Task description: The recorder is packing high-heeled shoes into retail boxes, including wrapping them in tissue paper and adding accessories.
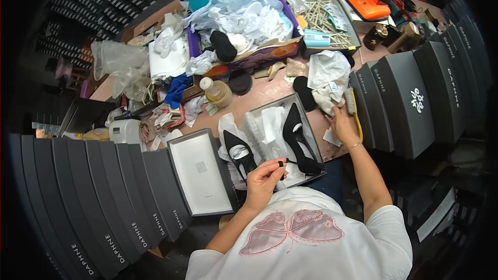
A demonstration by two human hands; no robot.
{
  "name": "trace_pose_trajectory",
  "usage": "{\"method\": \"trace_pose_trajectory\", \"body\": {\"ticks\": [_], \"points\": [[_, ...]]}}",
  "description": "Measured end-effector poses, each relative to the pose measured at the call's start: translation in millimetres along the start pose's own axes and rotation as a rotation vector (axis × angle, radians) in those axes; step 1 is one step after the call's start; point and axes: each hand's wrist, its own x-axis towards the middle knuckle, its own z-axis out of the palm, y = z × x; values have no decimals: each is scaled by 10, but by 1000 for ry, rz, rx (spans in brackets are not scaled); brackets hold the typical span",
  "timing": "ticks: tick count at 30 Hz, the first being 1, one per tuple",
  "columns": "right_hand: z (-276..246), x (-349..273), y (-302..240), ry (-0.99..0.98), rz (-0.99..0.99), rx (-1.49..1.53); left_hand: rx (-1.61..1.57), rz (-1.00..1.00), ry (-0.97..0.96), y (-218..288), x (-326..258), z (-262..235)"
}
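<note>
Between thumb and fingers, my left hand [265,180] pinches a thin black strap [281,170]. The strap seems to run to a black pointed high-heeled shoe [295,137] lying in an open grey shoebox [310,124] with white tissue paper [272,124]. A second black shoe [238,153], with paper stuffed in it, lies to the left, partly behind my left hand. My right hand [344,126] reaches out to the right of the box, its fingers at a crumpled white cloth [327,101]; they look closed on its lower edge.
Grey shoeboxes stand in rows at left [109,197] and right [402,103]. The box lid [199,171] lies upturned beside the shoes. A brush with a yellow handle [357,114], a bottle [218,93], a purple box of crumpled paper [249,59] and an orange tool [369,0] crowd the table.
</note>
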Motion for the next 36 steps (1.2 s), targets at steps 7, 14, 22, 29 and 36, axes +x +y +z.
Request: {"method": "trace_pose_trajectory", "body": {"ticks": [7,14,22,29,36], "points": [[399,-598,-32,-62,278,237,28,-71,-101,-71,43,39],[279,-593,-246,14,235,373,-64,-180,-194,-34,7,-22],[-657,-1413,-1289,-299,387,1573,-232,-183,-343,-89,47,37],[-1014,-1819,-1640,-99,273,1153,-477,-374,-464,-54,60,319],[-1130,-2041,-1699,22,311,1040,-333,-379,-593,-131,-2,541]]}}
